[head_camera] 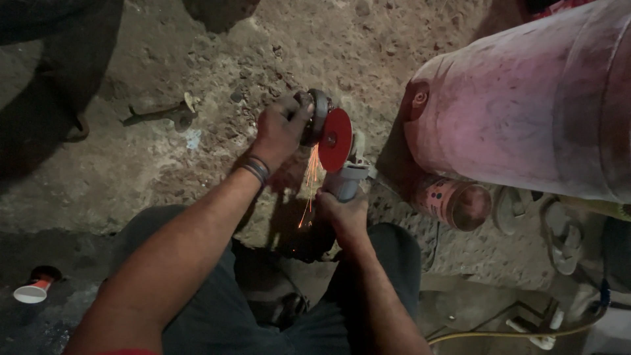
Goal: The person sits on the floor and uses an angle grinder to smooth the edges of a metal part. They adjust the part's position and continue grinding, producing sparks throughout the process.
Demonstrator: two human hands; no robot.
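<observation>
Two hands close around one angle grinder [332, 148] near the middle of the frame. The left hand [279, 131] wraps over the dark head of the tool from the left, fingers curled tight on it, with dark bands [256, 169] round the wrist just below. The right hand [343, 213] grips the pale grey body of the grinder from beneath, fingers shut around it, so the tool stands between the two hands, the left above and to the left, the right below. A red disc [335, 139] faces the camera edge-on to the right of the left hand, just above the grey body. Orange sparks [309, 190] stream down from the disc's lower left edge, falling between the two forearms toward the dark ground by the knees. What the disc is cutting is hidden behind the hands.

Both legs, in dark trousers [217, 309], fill the lower centre. To the right, a large pinkish cylinder [526, 105] lies across the upper right of the frame, and a smaller orange can [453, 200] lies just under it. A dark metal tool [164, 115] lies on the dirt floor [131, 164] at upper left, well apart from the hands. A small red and white cone-shaped item [36, 288] sits at lower left, and a yellow hose [519, 334] runs along the lower right.
</observation>
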